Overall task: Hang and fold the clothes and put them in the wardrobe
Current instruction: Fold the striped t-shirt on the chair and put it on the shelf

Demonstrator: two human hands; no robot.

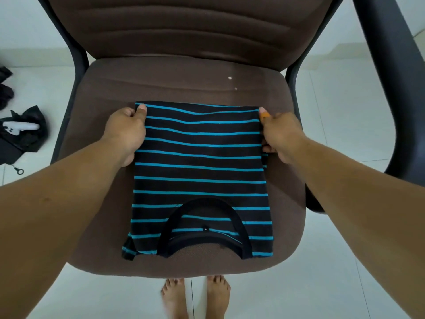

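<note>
Left hand [125, 132], right hand [281, 137] pinching far edge of folded shirt [200, 171] lying on chair [174, 74]; neck tag [205, 229] unreadable.

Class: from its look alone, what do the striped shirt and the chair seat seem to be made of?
Striped shirt: soft matte knit, probably cotton jersey; it lies limp, with a ribbed collar.
Chair seat: brown woven upholstery over padding, seemingly; dull, grainy surface with rounded edges.

Bare seat cushion [184, 79] open behind striped shirt [200, 162] — backrest [184, 26] walls far side. Armrests [377, 88] hem both flanks. Floor [345, 284] free near bare feet [195, 295] — dark clutter [20, 132] at left.
</note>
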